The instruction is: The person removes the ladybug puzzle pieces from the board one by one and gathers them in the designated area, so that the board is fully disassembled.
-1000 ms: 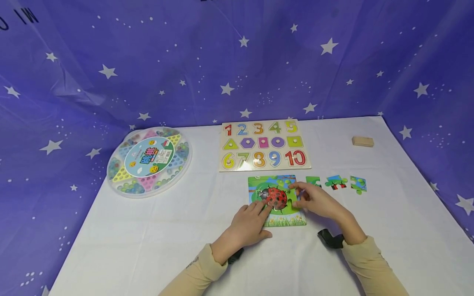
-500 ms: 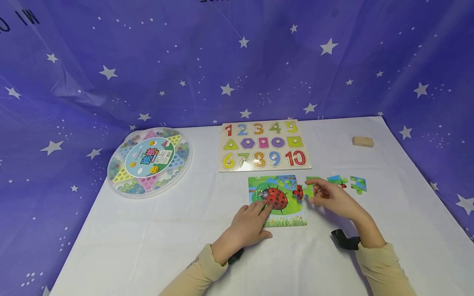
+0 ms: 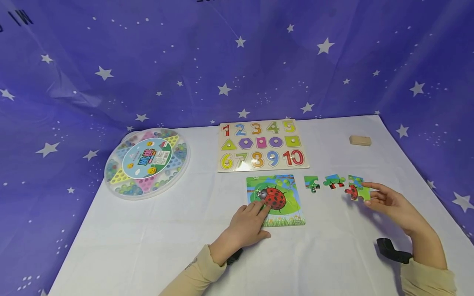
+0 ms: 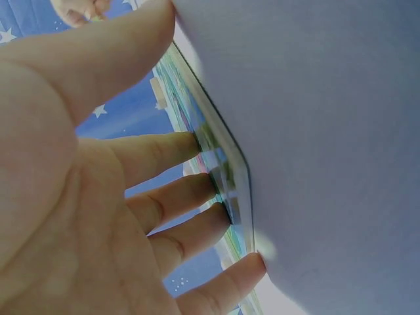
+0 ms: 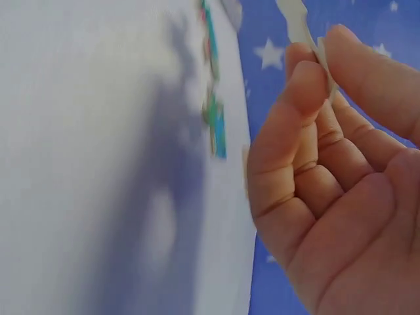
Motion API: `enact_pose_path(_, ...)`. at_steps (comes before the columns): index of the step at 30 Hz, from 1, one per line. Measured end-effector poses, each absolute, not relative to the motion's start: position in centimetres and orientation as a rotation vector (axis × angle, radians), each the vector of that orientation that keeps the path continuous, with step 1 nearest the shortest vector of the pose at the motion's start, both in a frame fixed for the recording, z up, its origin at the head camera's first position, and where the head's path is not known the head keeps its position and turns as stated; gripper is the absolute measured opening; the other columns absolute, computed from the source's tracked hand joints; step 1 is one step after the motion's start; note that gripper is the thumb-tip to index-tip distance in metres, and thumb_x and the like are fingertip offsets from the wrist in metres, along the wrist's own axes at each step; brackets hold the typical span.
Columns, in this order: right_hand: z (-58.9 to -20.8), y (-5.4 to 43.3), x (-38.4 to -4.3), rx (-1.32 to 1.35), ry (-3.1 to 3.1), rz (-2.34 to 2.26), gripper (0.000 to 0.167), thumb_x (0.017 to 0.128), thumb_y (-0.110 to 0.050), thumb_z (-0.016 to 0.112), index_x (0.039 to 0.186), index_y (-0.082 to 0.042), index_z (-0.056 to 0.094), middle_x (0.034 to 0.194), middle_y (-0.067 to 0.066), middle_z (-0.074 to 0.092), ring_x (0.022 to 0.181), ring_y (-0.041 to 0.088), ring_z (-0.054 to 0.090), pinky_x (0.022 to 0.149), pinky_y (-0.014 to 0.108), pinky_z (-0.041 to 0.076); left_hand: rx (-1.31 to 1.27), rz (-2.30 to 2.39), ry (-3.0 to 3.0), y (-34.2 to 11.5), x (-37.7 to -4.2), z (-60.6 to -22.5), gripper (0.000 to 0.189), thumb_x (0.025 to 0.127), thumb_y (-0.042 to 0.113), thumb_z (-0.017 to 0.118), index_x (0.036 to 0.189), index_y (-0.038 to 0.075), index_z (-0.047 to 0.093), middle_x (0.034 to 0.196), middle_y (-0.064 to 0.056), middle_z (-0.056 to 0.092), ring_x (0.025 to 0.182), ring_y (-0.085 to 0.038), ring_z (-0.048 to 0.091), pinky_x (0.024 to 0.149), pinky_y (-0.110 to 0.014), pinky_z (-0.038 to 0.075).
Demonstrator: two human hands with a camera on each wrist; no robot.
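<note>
Head view: the left hand (image 3: 247,225), fingers spread, rests on the puzzle's (image 3: 280,196) near-left corner. Three loose pieces (image 3: 335,180) lie right of the puzzle; the right hand (image 3: 395,209), well right of the puzzle, pinches a red-and-green piece (image 3: 363,194). The number board (image 3: 263,151) lies behind the puzzle.

- Head: high before the ladybird puzzle (image 3: 280,197), we're facing forward-down!
- Left wrist: we're tight against its edge, looking across!
- Right wrist: low, right of it, we share loose pieces (image 3: 335,179) with head!

Beige sleeves (image 3: 427,279), one with dark lettering (image 3: 191,263), end near black wrist fittings (image 3: 393,251).
</note>
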State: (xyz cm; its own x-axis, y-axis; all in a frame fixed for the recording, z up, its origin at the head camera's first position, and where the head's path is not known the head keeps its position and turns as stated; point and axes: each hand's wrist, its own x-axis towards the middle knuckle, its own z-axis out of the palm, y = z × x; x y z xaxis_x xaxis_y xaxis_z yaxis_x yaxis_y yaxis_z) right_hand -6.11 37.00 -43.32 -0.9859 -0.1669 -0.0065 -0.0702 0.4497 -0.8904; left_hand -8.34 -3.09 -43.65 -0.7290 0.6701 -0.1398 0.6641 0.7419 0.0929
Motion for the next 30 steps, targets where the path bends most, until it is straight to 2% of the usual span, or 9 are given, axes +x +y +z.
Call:
enact_pose_path(4, -44.0, 38.4, -5.5, -0.105, 2.624, -1.465, 0.048, 0.089, -0.006, 0.056, 0.134, -0.005, 0.039, 0.098, 0.001, 0.049, 0.083, 0.004, 0.049, 0.065, 0.02, 0.042, 1.075, 0.057, 2.78, -3.2, -8.3, -43.6, 0.073, 0.081, 0.054, 0.058, 0.138, 0.012, 0.038, 0.139, -0.007, 0.036, 0.125, -0.021, 0.035, 0.095, -0.038, 0.034)
enact_pose_path(7, -44.2, 38.6, -5.3, -0.027, 2.647, -1.32, 0.047, 0.089, -0.014, 0.058, 0.131, -0.003, 0.041, 0.107, 0.009, 0.045, 0.082, 0.003, 0.047, 0.062, 0.024, 0.043, 1.073, 0.067, 2.78, -3.2, -8.3, -43.7, 0.074, 0.081, 0.053, 0.058, 0.138, 0.012, 0.038, 0.139, -0.007, 0.036, 0.125, -0.021, 0.035, 0.095, -0.038, 0.034)
enact_pose_path(11, -44.2, 38.2, -5.6, 0.003, 2.707, -1.148, 0.049, 0.088, -0.02, 0.06, 0.127, 0.004, 0.043, 0.112, 0.018, 0.046, 0.083, 0.005, 0.046, 0.063, 0.023, 0.042, 1.072, 0.076, 2.78, -3.2, -8.3, -43.7, 0.074, 0.081, 0.053, 0.058, 0.139, 0.012, 0.038, 0.14, -0.007, 0.036, 0.126, -0.021, 0.035, 0.095, -0.038, 0.034)
enact_pose_path(15, -43.9, 37.6, -6.0, -0.02, 2.723, -1.061, 0.05, 0.088, -0.019, 0.06, 0.127, 0.007, 0.043, 0.115, 0.025, 0.048, 0.091, 0.018, 0.047, 0.066, 0.021, 0.041, 1.071, 0.08, 2.773, -3.1, -8.3, -43.6, 0.074, 0.081, 0.053, 0.058, 0.139, 0.012, 0.038, 0.14, -0.008, 0.036, 0.126, -0.021, 0.034, 0.096, -0.038, 0.034)
enact_pose_path(20, -42.7, 36.6, -7.0, -0.095, 2.704, -0.983, 0.048, 0.088, -0.016, 0.06, 0.125, 0.011, 0.044, 0.116, 0.03, 0.047, 0.095, 0.033, 0.049, 0.066, 0.027, 0.044, 1.068, 0.084, 2.764, -3.2, -8.2, -43.7, 0.074, 0.081, 0.053, 0.058, 0.139, 0.012, 0.038, 0.14, -0.007, 0.035, 0.127, -0.021, 0.033, 0.096, -0.038, 0.034)
enact_pose_path(24, -41.9, 34.5, -8.0, -0.148, 2.675, -1.045, 0.05, 0.088, -0.017, 0.059, 0.126, 0.01, 0.042, 0.116, 0.03, 0.047, 0.091, 0.032, 0.053, 0.064, 0.031, 0.045, 1.066, 0.082, 2.764, -3.2, -8.2, -43.7, 0.074, 0.081, 0.053, 0.058, 0.139, 0.012, 0.037, 0.14, -0.008, 0.035, 0.127, -0.021, 0.033, 0.096, -0.038, 0.033)
enact_pose_path(30, -41.5, 29.5, -9.8, -0.311, 2.664, -1.13, 0.051, 0.086, -0.021, 0.062, 0.127, 0.003, 0.045, 0.116, 0.022, 0.05, 0.086, 0.023, 0.051, 0.065, 0.032, 0.044, 1.071, 0.076, 2.768, -3.2, -8.3, -43.8, 0.074, 0.081, 0.053, 0.057, 0.139, 0.012, 0.037, 0.141, -0.007, 0.035, 0.127, -0.021, 0.033, 0.096, -0.038, 0.033)
